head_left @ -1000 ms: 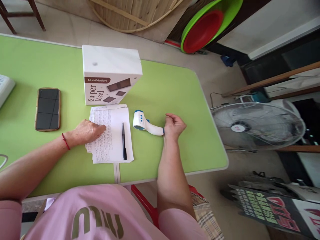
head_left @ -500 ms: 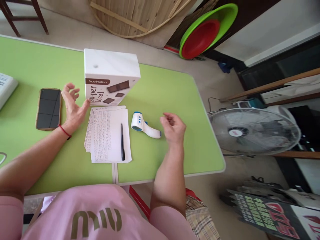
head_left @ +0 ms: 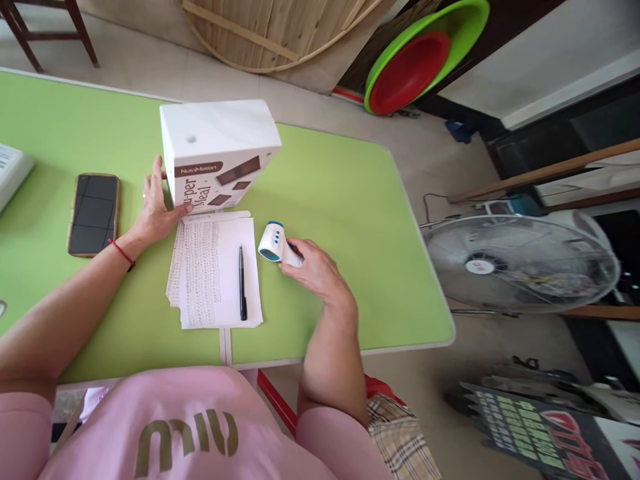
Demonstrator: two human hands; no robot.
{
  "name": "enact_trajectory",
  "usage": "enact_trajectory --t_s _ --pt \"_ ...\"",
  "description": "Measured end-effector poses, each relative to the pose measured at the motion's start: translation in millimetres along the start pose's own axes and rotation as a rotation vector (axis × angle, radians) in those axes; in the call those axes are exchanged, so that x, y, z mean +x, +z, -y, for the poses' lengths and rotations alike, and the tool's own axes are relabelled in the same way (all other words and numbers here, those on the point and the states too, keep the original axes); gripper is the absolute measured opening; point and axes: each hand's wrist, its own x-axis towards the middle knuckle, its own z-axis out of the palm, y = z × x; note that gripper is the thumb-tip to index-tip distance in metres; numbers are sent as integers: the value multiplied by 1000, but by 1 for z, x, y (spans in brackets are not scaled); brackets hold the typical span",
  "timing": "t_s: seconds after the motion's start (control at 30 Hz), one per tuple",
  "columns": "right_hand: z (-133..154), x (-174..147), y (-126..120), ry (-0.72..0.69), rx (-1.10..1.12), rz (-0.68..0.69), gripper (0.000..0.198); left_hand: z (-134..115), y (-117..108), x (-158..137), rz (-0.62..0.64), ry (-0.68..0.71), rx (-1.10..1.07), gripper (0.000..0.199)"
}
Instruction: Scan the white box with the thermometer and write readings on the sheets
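A white NutriMotion "Super Meal" box (head_left: 220, 123) stands upright on the green table. My left hand (head_left: 159, 210) grips its lower left corner, thumb on the printed front and fingers along the side. To the right, my right hand (head_left: 317, 270) is closed around the handle of a white and blue infrared thermometer (head_left: 273, 241), which is at the tabletop; most of the handle is hidden by the fingers. Between the hands lies a stack of handwritten paper sheets (head_left: 200, 273), with a black pen (head_left: 243, 283) on top.
Left of my left hand a smartphone (head_left: 94, 215) lies on the green table (head_left: 340, 180). A white object (head_left: 13, 173) is at the far left edge. Beyond the table's right end stands a fan (head_left: 520, 263). Green and red basins (head_left: 410, 73) lean at the back.
My left hand has moved right onto the box, which has turned slightly. My right hand has moved left and closed on the thermometer's handle.
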Motion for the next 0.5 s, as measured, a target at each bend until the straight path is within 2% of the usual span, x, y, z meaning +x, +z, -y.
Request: enact_trajectory --t_s 0.1,0.17,0.23,0.3,0.37,0.4,0.5 --pt "5 3 4 52 19 -52 46 -7 -4 0 -17 -41 31 84" --pt "12 5 8 57 124 -161 46 -13 -7 0 -93 -38 -13 83" --pt "23 4 13 14 356 -301 45 -18 -9 0 -196 -35 -62 81" --pt "38 -1 19 -54 671 -368 38 -25 -11 -2 -262 -25 -120 77" --pt "55 -10 25 -116 964 -286 28 -34 -11 -6 -251 -24 -173 72" --pt "63 -15 28 -152 1074 -191 29 -39 -11 -8 -217 -37 -182 70" --pt "82 -28 36 -199 1286 54 32 -53 -8 -16 -54 -83 -146 70"
